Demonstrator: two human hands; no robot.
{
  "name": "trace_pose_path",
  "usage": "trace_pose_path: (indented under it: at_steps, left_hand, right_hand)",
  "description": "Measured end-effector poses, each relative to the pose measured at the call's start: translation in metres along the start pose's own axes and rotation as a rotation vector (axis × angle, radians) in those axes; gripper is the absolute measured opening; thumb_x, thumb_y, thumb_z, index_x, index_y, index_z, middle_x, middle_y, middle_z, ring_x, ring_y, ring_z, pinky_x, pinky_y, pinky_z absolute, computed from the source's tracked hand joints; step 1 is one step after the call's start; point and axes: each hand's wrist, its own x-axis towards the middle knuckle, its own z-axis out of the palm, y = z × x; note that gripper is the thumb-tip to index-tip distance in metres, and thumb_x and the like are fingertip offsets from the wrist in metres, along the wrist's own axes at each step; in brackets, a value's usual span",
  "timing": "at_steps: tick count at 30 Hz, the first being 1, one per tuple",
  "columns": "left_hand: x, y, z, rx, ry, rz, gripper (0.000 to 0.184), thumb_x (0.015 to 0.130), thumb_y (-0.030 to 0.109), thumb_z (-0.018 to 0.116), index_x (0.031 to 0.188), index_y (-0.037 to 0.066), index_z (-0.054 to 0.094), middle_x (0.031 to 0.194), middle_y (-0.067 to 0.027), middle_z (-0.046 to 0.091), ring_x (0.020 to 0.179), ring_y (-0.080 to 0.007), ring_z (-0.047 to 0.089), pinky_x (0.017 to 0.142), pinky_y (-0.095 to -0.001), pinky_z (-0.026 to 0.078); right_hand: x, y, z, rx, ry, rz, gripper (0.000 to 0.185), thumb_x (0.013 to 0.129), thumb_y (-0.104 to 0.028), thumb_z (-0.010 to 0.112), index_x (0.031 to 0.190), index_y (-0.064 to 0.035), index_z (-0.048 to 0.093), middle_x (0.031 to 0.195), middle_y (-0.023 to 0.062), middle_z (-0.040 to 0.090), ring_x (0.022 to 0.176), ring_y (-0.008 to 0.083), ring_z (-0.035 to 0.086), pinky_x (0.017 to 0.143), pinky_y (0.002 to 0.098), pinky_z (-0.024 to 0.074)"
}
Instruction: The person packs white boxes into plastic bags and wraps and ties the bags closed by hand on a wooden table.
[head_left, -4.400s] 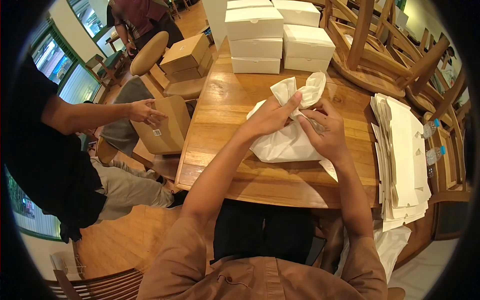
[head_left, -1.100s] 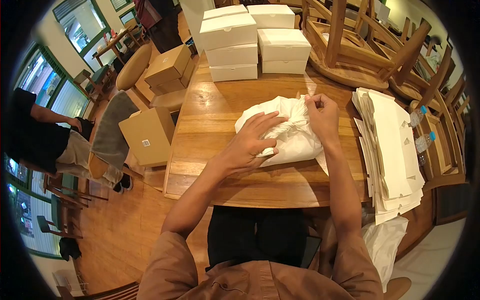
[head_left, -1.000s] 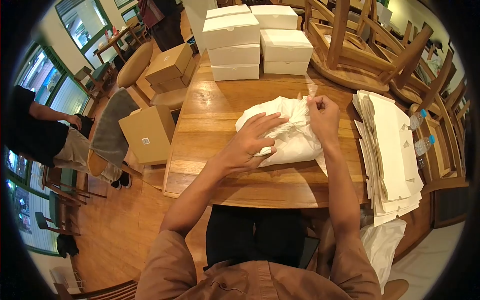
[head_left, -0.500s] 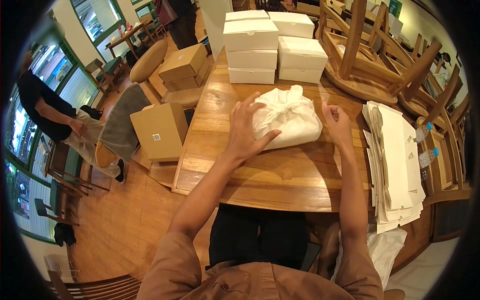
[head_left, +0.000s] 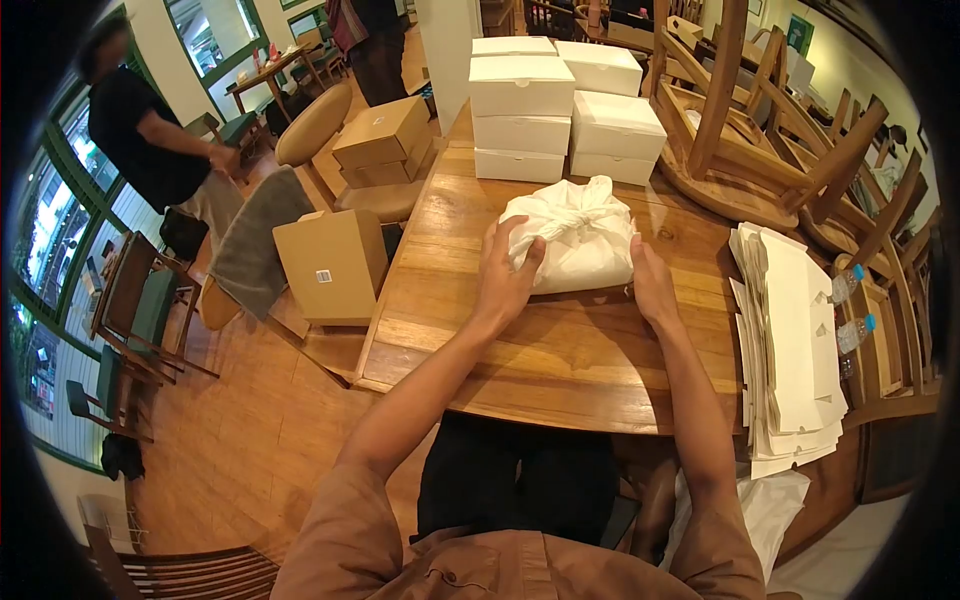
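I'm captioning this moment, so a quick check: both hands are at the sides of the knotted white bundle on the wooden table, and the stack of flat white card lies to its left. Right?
Not quite: the stack of flat white card lies to the right of the knotted white bundle, as the head view shows. The rest stands.
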Motion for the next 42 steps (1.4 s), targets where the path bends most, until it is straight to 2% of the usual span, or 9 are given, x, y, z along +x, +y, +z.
trace_pose_path:
  at_steps: [5,9,13,22,27,34,37,39,42]
  left_hand:
    - [0.000,0.000,0.001,-0.252,-0.004,-0.018,0.047,0.105,0.045,0.053,0.132,0.007,0.058,0.141,-0.0180,0.049,0.127,-0.0294,0.050,0.105,-0.0383,0.041]
    - [-0.002,0.005,0.002,-0.358,-0.020,-0.009,0.044,0.107,0.041,0.050,0.127,0.003,0.061,0.132,-0.0141,0.058,0.121,-0.0219,0.054,0.102,-0.0350,0.043]
    - [-0.001,0.013,0.000,-0.391,0.002,-0.051,0.045,0.109,0.037,0.047,0.125,-0.001,0.063,0.122,-0.0102,0.066,0.112,-0.0157,0.058,0.098,-0.0304,0.045]
    - [0.000,0.004,0.006,-0.384,0.072,-0.025,0.044,0.110,0.036,0.044,0.128,0.000,0.060,0.125,-0.0105,0.065,0.113,-0.0159,0.057,0.100,-0.0302,0.043]
    - [0.003,0.002,0.012,-0.407,0.092,-0.001,0.045,0.110,0.037,0.043,0.131,0.000,0.056,0.128,-0.0108,0.063,0.114,-0.0157,0.056,0.102,-0.0304,0.042]
    - [0.024,0.006,0.020,-0.426,0.029,-0.084,0.053,0.108,0.044,0.046,0.137,0.000,0.047,0.130,-0.0114,0.058,0.120,-0.0198,0.053,0.105,-0.0334,0.040]
    - [0.033,0.005,0.034,-0.434,0.024,-0.097,0.061,0.107,0.052,0.043,0.142,0.001,0.041,0.134,-0.0143,0.053,0.123,-0.0217,0.050,0.105,-0.0361,0.041]
    - [0.041,0.006,0.039,-0.374,-0.014,-0.207,0.077,0.102,0.069,0.029,0.148,0.007,0.034,0.149,-0.0196,0.038,0.132,-0.0280,0.044,0.108,-0.0421,0.039]
    - [0.043,0.008,0.050,-0.492,0.012,-0.296,0.076,0.102,0.068,0.032,0.148,0.008,0.033,0.145,-0.0180,0.041,0.124,-0.0256,0.050,0.102,-0.0392,0.044]
  right_hand:
    - [0.003,-0.002,0.001,0.229,0.034,0.054,0.060,0.101,-0.059,0.050,0.105,-0.0001,0.061,0.098,0.0114,0.064,0.092,0.0157,0.059,0.083,0.0307,0.0464]
    - [0.005,0.001,0.002,0.386,-0.051,0.178,0.051,0.098,-0.050,0.064,0.114,-0.0016,0.056,0.106,0.0086,0.063,0.099,0.0141,0.057,0.087,0.0290,0.0461]
    - [0.004,0.002,0.005,0.457,-0.036,0.170,0.052,0.096,-0.046,0.069,0.118,-0.0006,0.054,0.109,0.0100,0.063,0.100,0.0149,0.058,0.090,0.0293,0.0462]
    - [0.007,0.011,0.010,0.418,0.094,0.176,0.091,0.091,-0.050,0.071,0.150,0.0036,0.026,0.143,0.0234,0.042,0.132,0.0298,0.047,0.107,0.0394,0.0425]
    - [0.001,-0.004,-0.006,0.694,-0.232,0.148,0.095,0.092,-0.044,0.070,0.159,-0.0022,0.017,0.158,0.0213,0.029,0.141,0.0299,0.040,0.106,0.0445,0.0444]
    - [0.014,0.009,-0.018,0.659,-0.148,0.181,0.076,0.093,-0.037,0.067,0.153,-0.0036,0.035,0.138,0.0145,0.055,0.119,0.0236,0.059,0.091,0.0394,0.0543]
    - [0.022,0.022,-0.026,0.731,0.055,0.186,0.052,0.094,-0.038,0.062,0.132,-0.0036,0.058,0.118,0.0104,0.065,0.103,0.0196,0.065,0.081,0.0354,0.0551]
    - [0.029,0.032,-0.035,0.738,0.130,0.210,0.053,0.095,-0.040,0.060,0.133,-0.0037,0.057,0.119,0.0104,0.065,0.105,0.0203,0.064,0.082,0.0367,0.0545]
    - [0.033,0.034,-0.046,0.772,0.258,0.221,0.055,0.095,-0.044,0.057,0.133,-0.0038,0.057,0.120,0.0112,0.065,0.108,0.0218,0.064,0.084,0.0393,0.0535]
